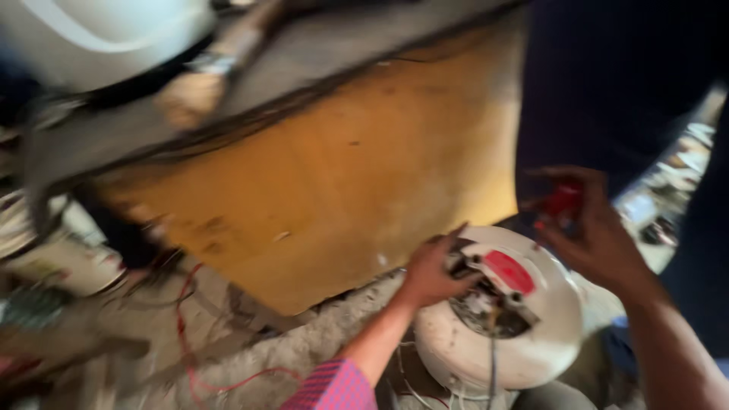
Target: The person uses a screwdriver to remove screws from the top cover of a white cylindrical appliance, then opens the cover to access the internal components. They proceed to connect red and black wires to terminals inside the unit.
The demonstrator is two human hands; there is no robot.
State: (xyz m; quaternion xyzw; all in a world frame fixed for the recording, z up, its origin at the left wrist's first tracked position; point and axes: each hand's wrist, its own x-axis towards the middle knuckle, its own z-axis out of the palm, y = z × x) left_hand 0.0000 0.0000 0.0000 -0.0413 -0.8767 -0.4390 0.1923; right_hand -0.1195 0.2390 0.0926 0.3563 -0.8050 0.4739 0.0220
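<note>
Setting: a cluttered workshop seen blurred from above; a broad orange-brown wooden worktop [334,182] fills the middle, with a rough grey floor [296,349] near it and a thin red wire [186,334] lying looped there.
Far left: a large white rounded plastic housing [99,38], only partly in view.
Container: a round white appliance body with an open centre [524,334] stands at the near right, just off the worktop's edge; inside its opening sit grey metal parts and wiring [486,304], beside a red patch [509,271].
Left hand [433,269]: arm in a pink checked sleeve [334,387] reaches up from the near edge; fingers curled onto the metal parts at the opening's left rim, gripping them.
Right hand [592,228]: raised above the appliance's right rim, fingers closed round a small red object [563,201], blurred beyond telling its kind.
</note>
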